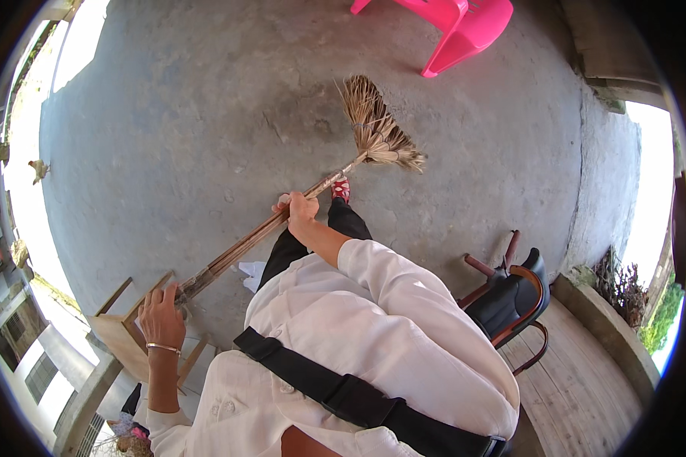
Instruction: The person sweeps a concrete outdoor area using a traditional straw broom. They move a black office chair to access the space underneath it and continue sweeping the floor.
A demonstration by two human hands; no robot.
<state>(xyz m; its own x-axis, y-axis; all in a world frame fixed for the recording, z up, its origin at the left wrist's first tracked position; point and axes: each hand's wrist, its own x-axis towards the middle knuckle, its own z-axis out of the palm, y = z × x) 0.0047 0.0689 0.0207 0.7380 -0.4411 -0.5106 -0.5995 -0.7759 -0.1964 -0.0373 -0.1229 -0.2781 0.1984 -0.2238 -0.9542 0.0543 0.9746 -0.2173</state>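
A straw broom (pixel 240 247) with a long, bundled stick handle slants across in front of me. Its fan-shaped head of dry tan bristles lies to the far right over the concrete floor (pixel 206 114). My right hand (pixel 300 209) is wrapped round the middle of the handle, in front of my dark trousers. At the handle's near left end is my left hand (pixel 161 316), with a bracelet on the wrist. Its fingers are bent over that end, and the palm and thumb are hidden. One foot in a red and white patterned shoe (pixel 341 190) shows beneath the handle.
A pink plastic chair (pixel 465 30) stands at the far right. A black padded chair with wooden arms (pixel 511 301) is near right, by wooden boards (pixel 579 381) and a low ledge (pixel 610 327). A wooden chair (pixel 122 343) stands beside my left hand. Something white (pixel 251 274) lies under the handle.
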